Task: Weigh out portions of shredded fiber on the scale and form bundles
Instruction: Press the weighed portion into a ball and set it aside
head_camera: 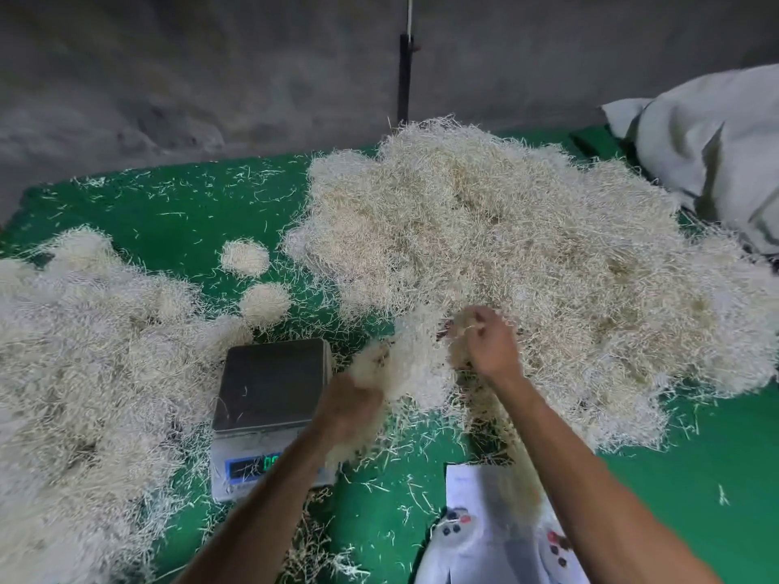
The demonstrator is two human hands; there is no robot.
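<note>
Both hands work a pale tuft of shredded fibre at the near edge of the big loose heap, w/ left hand and right hand both gripping it, prob. pulling off a portion. Grey digital scale's steel pan sits just beside, bare but for stray strands, ready. Green digits partly hidden by the left arm, unreadable.

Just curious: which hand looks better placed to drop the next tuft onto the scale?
Probably the left hand: it grips a tuft right beside the scale, while the right hand is farther off in the big pile.
</note>
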